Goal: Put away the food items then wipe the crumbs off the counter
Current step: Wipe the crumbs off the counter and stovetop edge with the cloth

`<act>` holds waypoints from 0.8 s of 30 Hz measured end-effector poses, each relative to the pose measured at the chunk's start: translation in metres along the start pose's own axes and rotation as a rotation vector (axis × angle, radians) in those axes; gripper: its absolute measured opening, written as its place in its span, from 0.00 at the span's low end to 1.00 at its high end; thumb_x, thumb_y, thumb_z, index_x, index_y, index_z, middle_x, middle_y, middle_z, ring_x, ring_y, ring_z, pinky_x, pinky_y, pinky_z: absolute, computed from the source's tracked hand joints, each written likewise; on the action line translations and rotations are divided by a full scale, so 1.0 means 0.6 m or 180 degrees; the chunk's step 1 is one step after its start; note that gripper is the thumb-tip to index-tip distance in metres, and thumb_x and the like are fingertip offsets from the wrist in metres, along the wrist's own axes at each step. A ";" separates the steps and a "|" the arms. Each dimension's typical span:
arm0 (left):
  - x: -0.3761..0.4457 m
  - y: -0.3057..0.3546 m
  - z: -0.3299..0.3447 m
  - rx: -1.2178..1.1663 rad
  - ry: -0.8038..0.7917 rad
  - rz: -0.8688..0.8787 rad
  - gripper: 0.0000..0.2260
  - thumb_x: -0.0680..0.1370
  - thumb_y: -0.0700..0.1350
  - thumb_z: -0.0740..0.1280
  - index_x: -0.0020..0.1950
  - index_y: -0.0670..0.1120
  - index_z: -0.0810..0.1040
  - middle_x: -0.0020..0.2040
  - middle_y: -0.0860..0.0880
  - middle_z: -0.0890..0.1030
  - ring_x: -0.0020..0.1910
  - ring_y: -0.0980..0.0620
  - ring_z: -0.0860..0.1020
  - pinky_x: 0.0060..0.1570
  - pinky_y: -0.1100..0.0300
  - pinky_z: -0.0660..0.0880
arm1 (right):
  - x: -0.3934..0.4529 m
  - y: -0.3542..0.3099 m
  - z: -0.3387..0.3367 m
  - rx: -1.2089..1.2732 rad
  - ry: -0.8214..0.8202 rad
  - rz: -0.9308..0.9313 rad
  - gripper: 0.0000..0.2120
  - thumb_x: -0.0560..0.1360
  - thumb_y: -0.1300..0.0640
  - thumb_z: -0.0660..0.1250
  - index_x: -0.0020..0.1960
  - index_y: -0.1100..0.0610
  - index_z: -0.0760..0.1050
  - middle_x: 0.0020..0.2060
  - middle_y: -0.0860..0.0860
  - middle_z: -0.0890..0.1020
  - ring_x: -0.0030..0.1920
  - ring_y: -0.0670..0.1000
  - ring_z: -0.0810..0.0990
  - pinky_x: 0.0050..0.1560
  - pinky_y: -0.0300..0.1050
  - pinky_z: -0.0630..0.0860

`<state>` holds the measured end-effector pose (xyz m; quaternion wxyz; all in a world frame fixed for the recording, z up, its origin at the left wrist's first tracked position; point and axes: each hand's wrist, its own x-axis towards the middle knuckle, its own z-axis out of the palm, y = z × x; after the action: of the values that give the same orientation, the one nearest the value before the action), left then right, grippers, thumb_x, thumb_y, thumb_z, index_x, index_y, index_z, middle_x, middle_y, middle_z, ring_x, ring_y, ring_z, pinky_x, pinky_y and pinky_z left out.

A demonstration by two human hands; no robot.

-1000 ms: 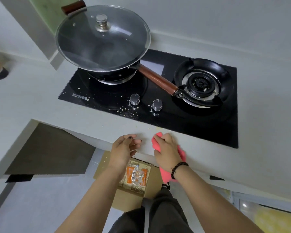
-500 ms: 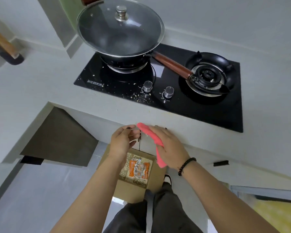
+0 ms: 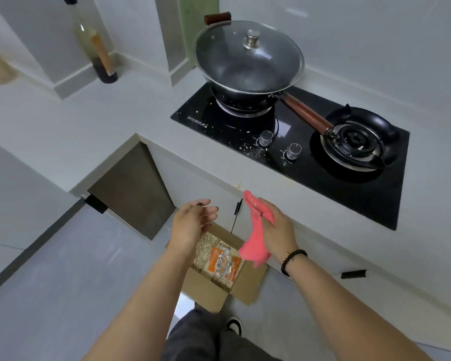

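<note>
Head view, progress: food packets (image 3: 223,261) lying in open cardboard box (image 3: 214,290) on floor; crumbs (image 3: 250,149) left on black glass hob (image 3: 375,188); wiping judged unfinished.
Head view, right hand (image 3: 276,227): fingers curled round soft pink cloth (image 3: 254,241), draped limp over box.
Head view, left hand (image 3: 193,225): cupped, loosely curled, holding nothing visible.
Head view, materials: pale matte counter (image 3: 89,131); glass-lidded dark wok (image 3: 248,63), wooden handle.
</note>
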<state>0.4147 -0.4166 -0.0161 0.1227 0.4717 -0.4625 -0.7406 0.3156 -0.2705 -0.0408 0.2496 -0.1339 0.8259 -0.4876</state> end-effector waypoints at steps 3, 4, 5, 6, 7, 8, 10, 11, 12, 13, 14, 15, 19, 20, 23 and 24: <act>-0.018 -0.004 -0.014 -0.0053 0.0039 0.0032 0.12 0.81 0.38 0.55 0.56 0.43 0.78 0.44 0.47 0.84 0.38 0.55 0.80 0.43 0.61 0.74 | -0.008 -0.006 -0.005 0.1553 0.0313 0.0924 0.20 0.77 0.69 0.55 0.64 0.54 0.73 0.58 0.49 0.79 0.60 0.49 0.77 0.61 0.49 0.74; -0.022 -0.004 -0.018 -0.0067 0.0039 0.0040 0.12 0.81 0.38 0.55 0.56 0.43 0.78 0.44 0.47 0.84 0.38 0.55 0.80 0.43 0.60 0.74 | -0.009 -0.005 -0.005 0.2040 0.0312 0.1298 0.18 0.78 0.67 0.56 0.65 0.58 0.71 0.58 0.55 0.79 0.58 0.53 0.78 0.57 0.53 0.76; -0.027 -0.004 -0.024 -0.0079 0.0041 0.0047 0.12 0.81 0.38 0.55 0.56 0.43 0.78 0.44 0.47 0.84 0.38 0.55 0.80 0.43 0.60 0.73 | -0.015 -0.006 -0.005 0.2386 0.0316 0.1608 0.16 0.78 0.65 0.58 0.65 0.61 0.70 0.57 0.59 0.79 0.57 0.57 0.79 0.55 0.56 0.77; -0.030 -0.003 -0.029 -0.0082 0.0031 0.0058 0.12 0.81 0.38 0.55 0.56 0.43 0.78 0.43 0.47 0.84 0.38 0.55 0.79 0.43 0.59 0.73 | -0.022 -0.010 -0.005 0.2559 0.0327 0.1812 0.15 0.79 0.62 0.60 0.65 0.62 0.70 0.57 0.60 0.78 0.56 0.60 0.79 0.54 0.58 0.77; -0.032 0.000 -0.035 -0.0072 0.0019 0.0081 0.12 0.81 0.39 0.55 0.56 0.43 0.78 0.43 0.47 0.84 0.39 0.54 0.80 0.44 0.59 0.73 | -0.028 -0.015 -0.004 0.2713 0.0317 0.1882 0.14 0.78 0.61 0.61 0.63 0.62 0.70 0.56 0.61 0.78 0.56 0.60 0.79 0.51 0.59 0.78; -0.032 0.001 -0.040 -0.0058 0.0000 0.0098 0.12 0.81 0.39 0.55 0.56 0.43 0.78 0.43 0.48 0.84 0.40 0.54 0.80 0.45 0.58 0.73 | -0.034 -0.020 -0.003 0.2793 0.0319 0.1890 0.13 0.78 0.61 0.62 0.62 0.62 0.71 0.55 0.60 0.78 0.54 0.60 0.79 0.48 0.58 0.78; -0.028 0.011 -0.048 -0.0042 -0.0028 0.0127 0.12 0.81 0.39 0.55 0.56 0.43 0.78 0.44 0.48 0.84 0.41 0.53 0.80 0.46 0.57 0.73 | -0.047 -0.033 -0.006 0.2856 0.0250 0.1900 0.09 0.76 0.61 0.63 0.55 0.61 0.74 0.49 0.58 0.79 0.48 0.58 0.79 0.41 0.53 0.78; -0.023 0.023 -0.054 -0.0045 -0.0054 0.0158 0.12 0.81 0.39 0.56 0.56 0.44 0.78 0.44 0.48 0.85 0.42 0.53 0.80 0.46 0.58 0.73 | -0.050 -0.042 -0.005 0.2903 0.0202 0.1906 0.05 0.75 0.61 0.63 0.50 0.61 0.74 0.44 0.57 0.78 0.44 0.57 0.78 0.40 0.51 0.76; -0.016 0.032 -0.059 -0.0056 -0.0088 0.0198 0.12 0.81 0.39 0.56 0.56 0.44 0.79 0.45 0.47 0.85 0.42 0.53 0.81 0.46 0.58 0.74 | -0.052 -0.048 -0.004 0.2980 0.0184 0.1891 0.04 0.75 0.62 0.61 0.45 0.60 0.74 0.40 0.57 0.78 0.40 0.56 0.77 0.39 0.50 0.75; -0.006 0.044 -0.066 -0.0047 -0.0124 0.0223 0.12 0.81 0.39 0.56 0.56 0.44 0.79 0.46 0.46 0.85 0.42 0.52 0.81 0.47 0.58 0.74 | -0.049 -0.053 0.001 0.3115 0.0189 0.1850 0.05 0.74 0.63 0.60 0.42 0.60 0.74 0.38 0.56 0.77 0.39 0.55 0.76 0.40 0.50 0.75; 0.002 0.053 -0.072 -0.0039 -0.0161 0.0244 0.12 0.81 0.39 0.56 0.56 0.44 0.79 0.46 0.46 0.85 0.43 0.52 0.81 0.47 0.58 0.74 | -0.046 -0.055 0.006 0.3229 0.0210 0.1800 0.06 0.73 0.64 0.59 0.41 0.60 0.74 0.36 0.56 0.78 0.38 0.55 0.76 0.42 0.51 0.75; 0.016 0.065 -0.080 -0.0018 -0.0207 0.0259 0.12 0.81 0.40 0.56 0.56 0.44 0.79 0.47 0.45 0.85 0.43 0.52 0.81 0.47 0.58 0.74 | -0.038 -0.060 0.018 0.3323 0.0249 0.1760 0.06 0.72 0.65 0.58 0.42 0.60 0.74 0.36 0.56 0.78 0.39 0.56 0.77 0.44 0.52 0.75; 0.077 0.094 -0.121 0.0144 -0.0373 0.0142 0.12 0.81 0.40 0.55 0.55 0.45 0.79 0.46 0.46 0.85 0.43 0.52 0.81 0.47 0.59 0.74 | -0.015 -0.078 0.076 0.3512 0.0398 0.1754 0.13 0.72 0.69 0.55 0.43 0.62 0.78 0.37 0.58 0.81 0.38 0.57 0.80 0.41 0.51 0.78; 0.099 0.105 -0.138 0.0242 -0.0437 0.0074 0.12 0.81 0.40 0.55 0.55 0.45 0.79 0.46 0.46 0.85 0.43 0.52 0.81 0.46 0.59 0.74 | -0.009 -0.085 0.099 0.3562 0.0447 0.1807 0.14 0.72 0.69 0.54 0.42 0.63 0.78 0.34 0.59 0.81 0.35 0.56 0.81 0.37 0.49 0.79; 0.148 0.127 -0.182 0.0413 -0.0548 -0.0035 0.12 0.82 0.40 0.55 0.55 0.44 0.79 0.45 0.46 0.85 0.44 0.51 0.80 0.46 0.58 0.74 | -0.002 -0.103 0.158 0.3738 0.0691 0.1919 0.13 0.67 0.70 0.56 0.47 0.65 0.75 0.32 0.58 0.82 0.32 0.55 0.82 0.29 0.44 0.78; 0.167 0.136 -0.195 0.0442 -0.0578 -0.0060 0.12 0.82 0.40 0.55 0.55 0.44 0.79 0.45 0.46 0.85 0.44 0.51 0.80 0.47 0.57 0.73 | 0.005 -0.106 0.181 0.3823 0.0767 0.1956 0.14 0.66 0.71 0.56 0.48 0.65 0.74 0.31 0.58 0.82 0.33 0.56 0.81 0.28 0.44 0.78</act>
<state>0.4362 -0.5894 -0.0246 0.0403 0.4144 -0.5175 -0.7476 0.3708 -0.3831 -0.0293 0.3139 0.3234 0.4348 -0.7796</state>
